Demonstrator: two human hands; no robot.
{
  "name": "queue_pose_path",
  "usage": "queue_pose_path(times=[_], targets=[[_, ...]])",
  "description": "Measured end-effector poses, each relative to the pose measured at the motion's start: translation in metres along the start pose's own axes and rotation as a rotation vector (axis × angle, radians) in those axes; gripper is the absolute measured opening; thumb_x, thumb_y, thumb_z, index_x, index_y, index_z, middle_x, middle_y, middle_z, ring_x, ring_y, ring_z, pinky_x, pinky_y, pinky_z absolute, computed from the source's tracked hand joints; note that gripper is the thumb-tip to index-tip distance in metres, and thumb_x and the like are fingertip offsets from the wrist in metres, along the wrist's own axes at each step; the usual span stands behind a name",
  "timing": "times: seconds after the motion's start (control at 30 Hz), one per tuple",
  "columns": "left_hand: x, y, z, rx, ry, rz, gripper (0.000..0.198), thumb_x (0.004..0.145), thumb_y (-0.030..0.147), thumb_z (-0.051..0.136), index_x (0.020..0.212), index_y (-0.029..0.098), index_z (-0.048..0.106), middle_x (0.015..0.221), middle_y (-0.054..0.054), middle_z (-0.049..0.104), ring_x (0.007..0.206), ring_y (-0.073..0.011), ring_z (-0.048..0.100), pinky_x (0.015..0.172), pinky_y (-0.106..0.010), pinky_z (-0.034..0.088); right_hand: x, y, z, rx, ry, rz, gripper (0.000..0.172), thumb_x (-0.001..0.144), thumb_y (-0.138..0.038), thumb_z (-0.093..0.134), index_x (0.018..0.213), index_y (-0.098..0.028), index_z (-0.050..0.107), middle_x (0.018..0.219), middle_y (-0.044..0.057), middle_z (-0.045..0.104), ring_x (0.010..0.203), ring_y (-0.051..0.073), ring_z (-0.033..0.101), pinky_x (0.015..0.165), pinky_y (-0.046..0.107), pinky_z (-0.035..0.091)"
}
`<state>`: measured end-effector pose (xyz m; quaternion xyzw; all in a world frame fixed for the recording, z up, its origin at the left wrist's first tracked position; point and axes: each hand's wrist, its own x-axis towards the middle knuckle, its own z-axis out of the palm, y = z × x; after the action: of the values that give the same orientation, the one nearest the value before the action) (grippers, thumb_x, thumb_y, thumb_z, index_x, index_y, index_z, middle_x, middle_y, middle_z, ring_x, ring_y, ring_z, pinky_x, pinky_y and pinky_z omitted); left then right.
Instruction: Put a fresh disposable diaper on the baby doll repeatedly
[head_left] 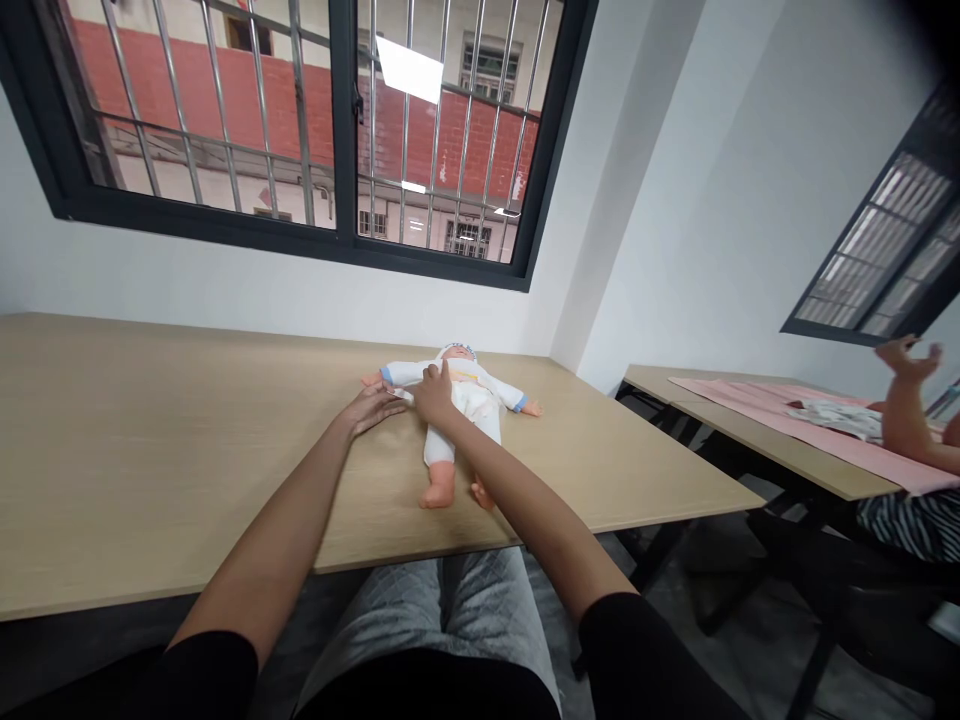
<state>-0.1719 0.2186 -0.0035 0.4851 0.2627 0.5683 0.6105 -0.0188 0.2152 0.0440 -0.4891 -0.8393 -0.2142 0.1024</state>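
A baby doll (440,482) lies on its back on the wooden table, its arms spread and its feet toward me. It wears a white outfit (484,402) with blue cuffs and a patterned cap. Beside the doll's left-hand side in the view, my left hand (371,408) has its fingers closed about a thin white cloth strip (403,394). The strip runs across to my right hand (433,393), which is closed over the doll's middle and grips the strip's other end. That hand hides part of the outfit, and its fingertips show only partly.
The light wooden table (187,430) stands against the wall under a barred window (345,130). To the right, another table (750,415) has a pink cloth (765,402) and white patterned fabric (840,417) on it. A person's raised hand (909,362) shows there.
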Motion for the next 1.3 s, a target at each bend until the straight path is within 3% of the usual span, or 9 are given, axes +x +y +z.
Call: queue_pose_path(times=[0.13, 0.3, 0.37, 0.47, 0.6, 0.83, 1.07, 1.17, 1.3], targets=[[0.000, 0.001, 0.003, -0.009, 0.029, 0.013, 0.023, 0.058, 0.014, 0.078, 0.071, 0.013, 0.058, 0.094, -0.006, 0.067, 0.083, -0.0191, 0.064, 0.079, -0.035, 0.052, -0.010, 0.005, -0.010, 0.095, -0.052, -0.070, 0.034, 0.075, -0.028, 0.061, 0.108, -0.021, 0.067, 0.116, 0.012, 0.060, 0.125, 0.033, 0.034, 0.110, 0.057, -0.005], [0.001, 0.005, 0.013, 0.019, -0.052, 0.052, 0.021, 0.062, 0.020, 0.076, 0.072, 0.013, 0.060, 0.106, -0.009, 0.065, 0.093, -0.0217, 0.062, 0.083, -0.038, 0.050, -0.025, 0.044, -0.026, 0.329, 0.136, 0.095, 0.044, 0.086, -0.034, 0.045, 0.128, -0.020, 0.050, 0.139, 0.011, 0.042, 0.133, 0.030, 0.027, 0.106, 0.066, 0.000], [0.001, 0.006, 0.016, 0.040, -0.064, 0.057, 0.021, 0.061, 0.020, 0.076, 0.075, 0.013, 0.061, 0.101, -0.008, 0.066, 0.091, -0.0213, 0.062, 0.084, -0.039, 0.049, -0.029, 0.063, -0.026, 0.413, 0.082, 0.102, 0.048, 0.087, -0.040, 0.044, 0.132, -0.023, 0.045, 0.141, 0.009, 0.042, 0.133, 0.030, 0.029, 0.106, 0.067, 0.005], [0.001, 0.009, 0.021, 0.072, -0.067, 0.077, 0.021, 0.062, 0.022, 0.076, 0.074, 0.014, 0.061, 0.089, -0.005, 0.066, 0.083, -0.0187, 0.063, 0.081, -0.037, 0.049, -0.031, 0.076, -0.020, 0.489, -0.021, 0.037, 0.047, 0.086, -0.050, 0.043, 0.126, -0.027, 0.053, 0.137, 0.005, 0.048, 0.128, 0.031, 0.036, 0.106, 0.064, 0.012], [0.002, 0.014, 0.032, 0.142, -0.106, 0.095, 0.024, 0.059, 0.022, 0.079, 0.071, 0.016, 0.059, 0.075, 0.000, 0.063, 0.071, -0.0132, 0.060, 0.072, -0.029, 0.048, -0.028, 0.065, -0.009, 0.438, -0.027, 0.033, 0.045, 0.082, -0.054, 0.047, 0.119, -0.031, 0.059, 0.137, 0.003, 0.048, 0.128, 0.032, 0.036, 0.105, 0.059, 0.020], [0.011, 0.007, 0.060, 0.279, -0.095, 0.163, 0.051, 0.060, 0.033, 0.079, 0.106, 0.021, 0.061, 0.086, -0.002, 0.066, 0.080, -0.0154, 0.062, 0.074, -0.027, 0.047, -0.030, 0.052, -0.003, 0.388, -0.012, 0.013, 0.045, 0.081, -0.053, 0.046, 0.116, -0.028, 0.059, 0.137, 0.005, 0.047, 0.130, 0.033, 0.032, 0.104, 0.060, 0.019], [0.017, -0.009, 0.083, 0.305, 0.067, 0.253, 0.049, 0.053, 0.041, 0.081, 0.092, 0.018, 0.061, 0.080, -0.003, 0.066, 0.075, -0.0190, 0.062, 0.071, -0.032, 0.048, -0.036, 0.057, -0.007, 0.565, 0.032, 0.058, 0.071, 0.073, -0.052, 0.059, 0.135, -0.023, 0.041, 0.135, 0.011, 0.050, 0.129, 0.033, 0.036, 0.106, 0.055, 0.020], [0.018, -0.014, 0.085, 0.352, 0.122, 0.283, 0.049, 0.050, 0.039, 0.081, 0.090, 0.018, 0.061, 0.085, -0.004, 0.066, 0.082, -0.0197, 0.062, 0.075, -0.032, 0.048, -0.035, 0.061, -0.005, 0.655, 0.030, 0.075, 0.081, 0.070, -0.050, 0.063, 0.139, -0.019, 0.035, 0.136, 0.013, 0.048, 0.129, 0.034, 0.036, 0.106, 0.053, 0.022], [0.018, -0.016, 0.084, 0.417, 0.175, 0.250, 0.046, 0.052, 0.042, 0.080, 0.087, 0.018, 0.063, 0.091, -0.007, 0.067, 0.087, -0.0221, 0.061, 0.080, -0.035, 0.047, -0.031, 0.070, 0.005, 0.848, 0.062, 0.103, 0.068, 0.075, -0.044, 0.058, 0.136, -0.017, 0.041, 0.136, 0.013, 0.048, 0.127, 0.031, 0.041, 0.107, 0.049, 0.025]])
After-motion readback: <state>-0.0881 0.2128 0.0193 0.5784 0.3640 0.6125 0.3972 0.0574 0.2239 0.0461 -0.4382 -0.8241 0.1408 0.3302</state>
